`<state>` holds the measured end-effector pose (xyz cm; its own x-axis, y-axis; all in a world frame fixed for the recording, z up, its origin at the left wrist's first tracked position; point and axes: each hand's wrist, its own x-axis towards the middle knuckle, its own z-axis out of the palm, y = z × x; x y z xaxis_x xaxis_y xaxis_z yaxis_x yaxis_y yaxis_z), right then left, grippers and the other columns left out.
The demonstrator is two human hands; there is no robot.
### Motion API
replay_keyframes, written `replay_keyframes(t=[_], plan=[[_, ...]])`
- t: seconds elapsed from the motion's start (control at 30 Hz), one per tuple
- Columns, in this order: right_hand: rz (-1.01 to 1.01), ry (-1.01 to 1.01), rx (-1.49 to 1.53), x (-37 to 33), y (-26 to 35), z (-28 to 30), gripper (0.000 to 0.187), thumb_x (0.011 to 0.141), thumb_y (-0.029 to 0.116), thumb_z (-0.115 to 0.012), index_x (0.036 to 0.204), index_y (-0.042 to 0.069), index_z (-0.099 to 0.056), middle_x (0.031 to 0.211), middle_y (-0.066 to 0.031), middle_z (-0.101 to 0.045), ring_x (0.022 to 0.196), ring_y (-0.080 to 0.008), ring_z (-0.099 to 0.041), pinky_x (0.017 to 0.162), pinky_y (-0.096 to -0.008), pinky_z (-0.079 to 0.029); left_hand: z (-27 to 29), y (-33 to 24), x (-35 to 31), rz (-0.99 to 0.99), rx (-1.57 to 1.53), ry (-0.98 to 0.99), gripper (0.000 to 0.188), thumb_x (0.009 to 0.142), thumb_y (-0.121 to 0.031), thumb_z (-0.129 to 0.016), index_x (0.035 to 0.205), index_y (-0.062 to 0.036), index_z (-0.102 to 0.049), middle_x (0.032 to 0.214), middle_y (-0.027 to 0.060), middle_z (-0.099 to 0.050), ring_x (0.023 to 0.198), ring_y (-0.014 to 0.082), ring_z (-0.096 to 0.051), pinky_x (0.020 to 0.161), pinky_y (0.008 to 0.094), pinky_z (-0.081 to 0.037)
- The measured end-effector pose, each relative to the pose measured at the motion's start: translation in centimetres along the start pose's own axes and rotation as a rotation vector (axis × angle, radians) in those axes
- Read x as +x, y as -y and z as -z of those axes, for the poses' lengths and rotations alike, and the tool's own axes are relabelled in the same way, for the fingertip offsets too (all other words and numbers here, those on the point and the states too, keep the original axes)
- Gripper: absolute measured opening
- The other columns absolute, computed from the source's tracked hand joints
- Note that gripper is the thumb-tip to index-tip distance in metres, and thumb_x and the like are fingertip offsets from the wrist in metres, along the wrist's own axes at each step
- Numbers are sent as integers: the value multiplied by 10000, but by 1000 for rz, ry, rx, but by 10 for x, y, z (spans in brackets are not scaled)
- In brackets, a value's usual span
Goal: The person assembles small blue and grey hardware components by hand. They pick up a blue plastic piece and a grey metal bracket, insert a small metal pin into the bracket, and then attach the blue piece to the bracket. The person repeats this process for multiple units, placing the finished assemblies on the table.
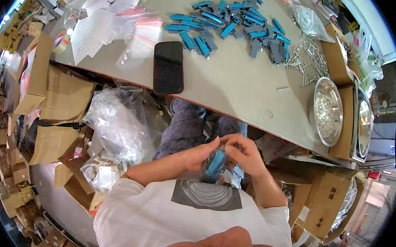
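Observation:
Close in front of my chest, over my lap, is a small clear plastic bag [214, 167] with a blue and dark grey plastic part inside. My left hand [201, 155] is closed around its left side. From the right, my right hand [247, 155] has its fingers curled at the bag's upper end; the fingertips are partly hidden. On the table lies a loose pile of similar blue and grey plastic parts [227, 30]. Flat clear zip bags with red-striped tops [145, 33] lie to the left, beside white sheets of small labels [92, 34].
A black phone [169, 68] lies at the near edge of the grey table [237, 87]. Metal L-shaped keys [310, 58] and a steel bowl of small white pieces [327, 112] are on the right. Cardboard boxes [321, 201] and a big clear plastic bag [118, 120] flank my legs.

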<state>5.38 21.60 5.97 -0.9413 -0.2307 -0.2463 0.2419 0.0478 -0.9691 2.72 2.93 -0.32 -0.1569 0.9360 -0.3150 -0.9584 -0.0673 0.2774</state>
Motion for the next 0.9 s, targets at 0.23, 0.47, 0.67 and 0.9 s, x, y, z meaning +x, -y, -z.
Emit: replay_keyframes(t=[0.23,0.47,0.67,0.9], plan=[[295,-100,-556,21,5,52,153,842,82,-649,989,40,-653,1036,-142,-662,939,-308,-620,848,-366,-491,-1,12,-3,-136,106,215,777,897,-578,-527,1431,-78,-265,1310,220,-507,1167,335,-547,939,513,-475],[413,-653,-1638,86,6,165,332,776,29,-596,1098,94,-641,907,-120,-668,805,-340,-648,855,-451,-496,-5,4,-12,-182,243,165,766,897,-438,-627,1437,-87,-214,1284,231,-520,1161,310,-536,908,474,-495],[362,-386,-1409,74,37,111,285,750,12,-600,1021,68,-665,825,-109,-666,725,-301,-654,701,-404,-526,-3,-8,-12,-273,70,96,733,911,-545,-548,1419,-92,-274,1160,192,-555,1090,270,-538,877,459,-515],[185,-90,-171,33,23,25,179,854,-32,-642,1026,13,-627,826,-26,-623,733,-50,-545,624,-211,-444,0,-9,-3,-282,152,87,769,878,-636,-514,1438,-159,-287,1143,175,-557,1111,280,-535,875,474,-517]])
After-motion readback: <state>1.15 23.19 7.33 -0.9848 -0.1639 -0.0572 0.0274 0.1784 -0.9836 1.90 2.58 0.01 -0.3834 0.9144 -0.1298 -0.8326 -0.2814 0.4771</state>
